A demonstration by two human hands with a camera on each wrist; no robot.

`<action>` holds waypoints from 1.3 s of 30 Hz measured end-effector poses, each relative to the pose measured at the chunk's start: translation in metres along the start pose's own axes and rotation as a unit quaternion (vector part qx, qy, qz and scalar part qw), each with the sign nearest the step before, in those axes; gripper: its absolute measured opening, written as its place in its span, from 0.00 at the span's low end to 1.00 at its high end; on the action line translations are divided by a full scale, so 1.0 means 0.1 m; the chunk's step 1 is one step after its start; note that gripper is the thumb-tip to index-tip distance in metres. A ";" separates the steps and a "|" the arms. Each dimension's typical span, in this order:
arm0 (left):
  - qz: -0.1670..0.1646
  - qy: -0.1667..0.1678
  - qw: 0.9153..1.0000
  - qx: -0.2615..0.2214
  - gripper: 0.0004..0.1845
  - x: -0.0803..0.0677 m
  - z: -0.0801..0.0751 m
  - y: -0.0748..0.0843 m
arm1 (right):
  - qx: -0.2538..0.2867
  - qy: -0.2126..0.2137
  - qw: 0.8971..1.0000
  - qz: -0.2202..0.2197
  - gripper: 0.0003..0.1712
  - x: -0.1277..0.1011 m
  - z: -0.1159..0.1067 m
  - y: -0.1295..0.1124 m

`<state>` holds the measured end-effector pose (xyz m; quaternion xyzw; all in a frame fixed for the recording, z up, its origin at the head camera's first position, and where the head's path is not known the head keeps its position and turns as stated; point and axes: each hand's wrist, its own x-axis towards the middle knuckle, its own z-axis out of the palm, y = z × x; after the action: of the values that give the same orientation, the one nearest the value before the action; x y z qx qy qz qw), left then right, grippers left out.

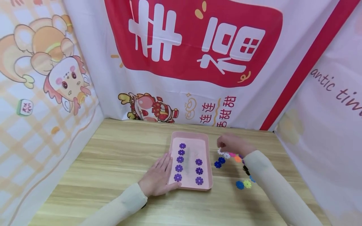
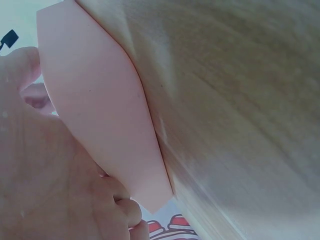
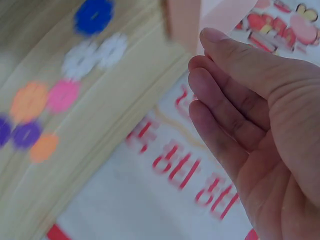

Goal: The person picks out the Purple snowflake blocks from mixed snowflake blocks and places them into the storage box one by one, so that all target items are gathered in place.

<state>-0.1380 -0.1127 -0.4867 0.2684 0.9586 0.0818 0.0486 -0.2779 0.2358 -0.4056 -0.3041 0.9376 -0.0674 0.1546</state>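
A pink tray (image 1: 188, 135) stands on the wooden table, holding two rows of purple snowflake-shaped plastic discs. Several, including one disc (image 1: 178, 168), line its left side; three, including another disc (image 1: 199, 171), lie on the right. My left hand (image 1: 158, 179) rests along the tray's left wall, fingers straight and thumb at the near corner; its palm (image 2: 45, 170) lies against the wall. My right hand (image 1: 233, 143) is beyond the tray's right side, near two white discs (image 1: 227, 155). In the right wrist view its fingers (image 3: 215, 90) are loosely bent, thumb close to them, with nothing visible between.
Right of the tray lie two dark blue discs (image 1: 217, 164). Pink, orange (image 1: 238, 159), purple and black discs curve along under the right forearm, with a blue disc (image 1: 239, 185) and a yellow disc (image 1: 247, 184) nearer. Printed cloth (image 1: 158, 81) hangs behind the table.
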 end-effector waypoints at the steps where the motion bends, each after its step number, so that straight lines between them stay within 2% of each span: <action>1: 0.001 -0.002 1.000 -0.003 0.58 0.00 0.00 0.01 | 0.002 -0.002 1.000 0.007 0.05 -0.07 -0.01 0.06; 8: -0.004 -0.005 1.000 -0.012 0.57 0.00 0.01 0.01 | 0.014 0.004 0.998 0.056 0.05 -0.48 0.00 0.49; 12: 0.000 0.000 1.000 -0.013 0.57 0.01 0.01 0.01 | 0.025 0.012 0.996 0.079 0.05 -0.66 0.11 0.71; 16: 0.000 -0.002 1.000 -0.009 0.57 0.02 0.02 0.00 | 0.035 0.016 0.993 0.111 0.11 -0.78 0.30 0.88; 20: -0.001 -0.006 1.000 -0.010 0.58 0.02 0.03 0.00 | 0.046 0.022 0.991 0.122 0.14 -0.82 0.48 0.98; 26: 0.001 -0.003 1.000 -0.010 0.58 0.02 0.03 -0.01 | 0.052 0.035 0.990 0.128 0.13 -0.79 0.68 1.05; 31: -0.001 -0.003 1.000 -0.003 0.58 0.03 0.04 -0.02 | 0.073 0.031 0.986 0.144 0.12 -0.75 0.73 1.08; 39: 0.001 -0.005 1.000 -0.001 0.58 0.02 0.04 -0.01 | 0.101 0.024 0.981 0.162 0.16 -0.72 0.72 1.14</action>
<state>-0.1400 -0.1122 -0.4910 0.2697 0.9580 0.0814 0.0539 -0.2613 0.3683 -0.4812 -0.1298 0.9662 -0.1432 0.1709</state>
